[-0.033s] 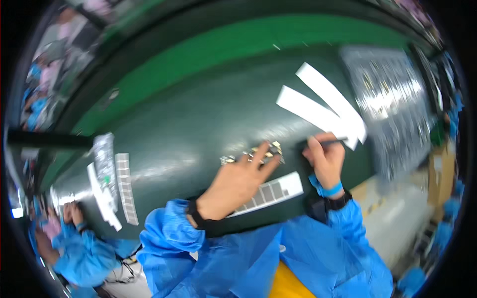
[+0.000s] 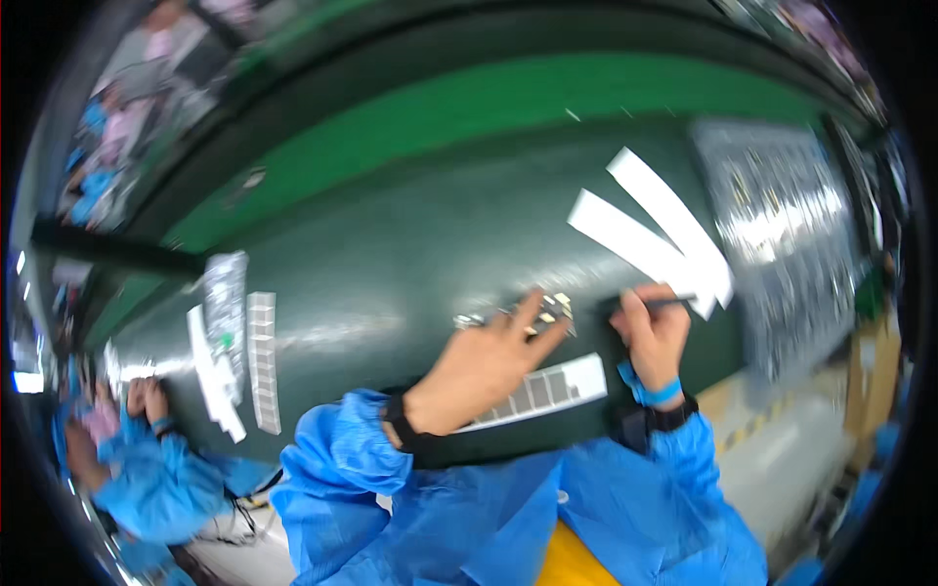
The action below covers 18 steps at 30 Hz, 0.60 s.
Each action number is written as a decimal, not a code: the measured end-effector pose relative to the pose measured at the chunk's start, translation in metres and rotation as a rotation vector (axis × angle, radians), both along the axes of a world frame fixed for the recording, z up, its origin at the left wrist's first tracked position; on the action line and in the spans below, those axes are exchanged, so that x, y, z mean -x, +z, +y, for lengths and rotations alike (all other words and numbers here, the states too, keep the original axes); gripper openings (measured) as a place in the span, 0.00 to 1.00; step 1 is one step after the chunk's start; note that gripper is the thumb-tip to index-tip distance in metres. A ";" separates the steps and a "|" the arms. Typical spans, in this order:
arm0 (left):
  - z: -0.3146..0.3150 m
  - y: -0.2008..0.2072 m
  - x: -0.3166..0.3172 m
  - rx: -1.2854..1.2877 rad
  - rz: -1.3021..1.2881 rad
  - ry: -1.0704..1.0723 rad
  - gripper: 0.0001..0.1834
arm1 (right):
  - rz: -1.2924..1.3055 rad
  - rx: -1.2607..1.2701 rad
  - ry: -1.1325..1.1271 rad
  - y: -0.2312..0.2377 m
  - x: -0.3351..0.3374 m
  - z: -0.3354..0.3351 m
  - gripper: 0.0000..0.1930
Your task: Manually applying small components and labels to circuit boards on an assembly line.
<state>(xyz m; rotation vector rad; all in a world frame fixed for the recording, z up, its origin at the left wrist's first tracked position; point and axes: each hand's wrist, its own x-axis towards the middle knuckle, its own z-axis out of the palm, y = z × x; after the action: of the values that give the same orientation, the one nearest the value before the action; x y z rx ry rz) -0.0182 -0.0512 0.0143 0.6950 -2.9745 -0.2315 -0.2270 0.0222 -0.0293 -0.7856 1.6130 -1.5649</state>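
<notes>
Dark green smooth worktable (image 2: 391, 234) fills the middle. By its near edge lies a white strip with grey squares (image 2: 557, 388), partly under the left hand (image 2: 475, 371), whose fingers spread over small dark-and-gold parts (image 2: 560, 305). The right hand (image 2: 657, 337) pinches a slim black tool (image 2: 676, 301). Farther, toward the right edge: two long white strips (image 2: 625, 236), overlapping.

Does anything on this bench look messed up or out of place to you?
Nothing looks clearly spilled or damaged, though the picture is blurry. The one untidy spot is the pair of white strips beyond the right hand: they splay into a rough V instead of lying parallel.
</notes>
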 end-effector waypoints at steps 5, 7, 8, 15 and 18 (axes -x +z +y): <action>0.011 0.007 -0.011 0.188 -0.045 0.072 0.31 | 0.098 0.011 0.092 0.009 -0.002 0.014 0.05; 0.005 0.007 -0.008 0.187 -0.066 0.072 0.31 | 0.056 0.042 0.104 0.008 -0.002 0.017 0.05; 0.002 0.008 -0.006 0.155 -0.082 0.037 0.30 | 0.045 0.055 0.116 0.006 -0.001 0.018 0.05; -0.108 0.037 -0.007 0.096 -0.105 0.197 0.31 | 0.027 0.112 0.122 0.000 -0.001 0.012 0.05; -0.191 0.021 0.005 0.190 -0.053 0.236 0.30 | 0.057 0.208 0.034 -0.008 0.009 0.011 0.05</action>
<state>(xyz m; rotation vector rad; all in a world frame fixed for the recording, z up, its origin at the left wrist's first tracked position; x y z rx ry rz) -0.0229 -0.2424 0.0358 1.0283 -2.8751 0.0852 -0.2356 0.0333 -0.0376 -0.9711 1.4840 -1.7183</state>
